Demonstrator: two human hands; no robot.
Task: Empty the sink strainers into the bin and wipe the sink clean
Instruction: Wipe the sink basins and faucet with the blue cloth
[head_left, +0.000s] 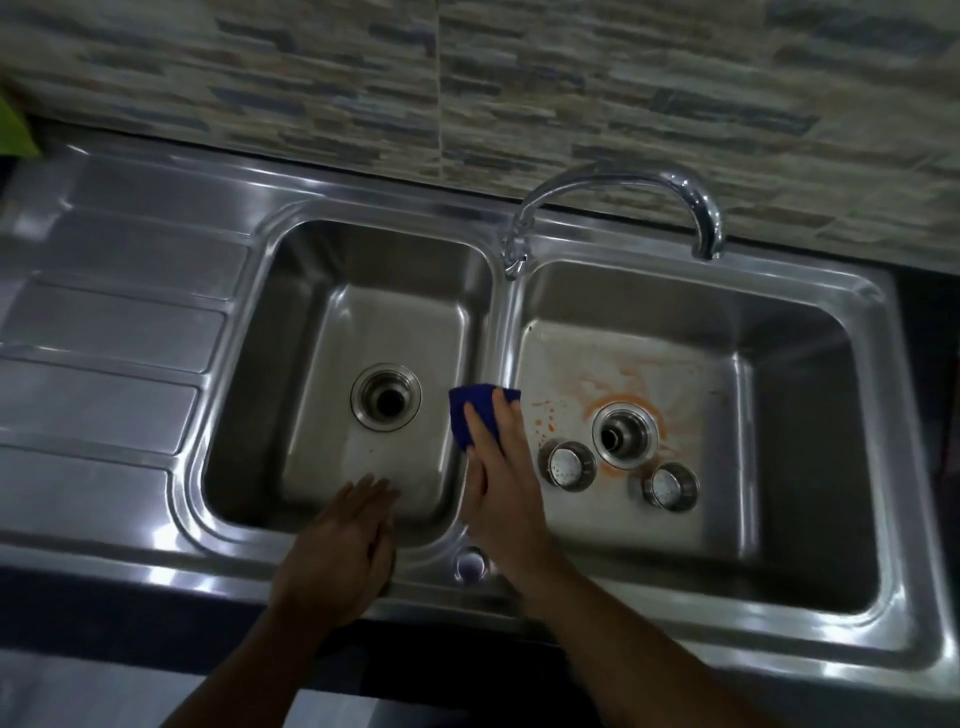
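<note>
the sink (883, 415) was seen in silvery grey steel, and its draining board (104, 338) was marked by raised parallel ribs. a dark blue cloth (475, 410) was shown against it. orange stains (618, 389) were smeared and speckled around the right drain (621, 434). the two strainers (566, 465) (670, 486) were silver. the wall (571, 93) was patterned in stacked strips of beige, grey, slate blue and brown. a bright green patch (15, 130) was seen at the far left edge.

Cloth (475, 410): near part hidden under right hand (498, 483), only the far part shows. Left hand (343, 540): fingertips blurred, palm covers part of sink (363, 200) near rim. Green thing (15, 124) at counter's far-left corner is cut by the frame, can't ID. Drainboard (104, 322) cut off at left. Strainers (566, 464) and (670, 484): contents too small to tell. Tap (613, 179) base blurred.
</note>
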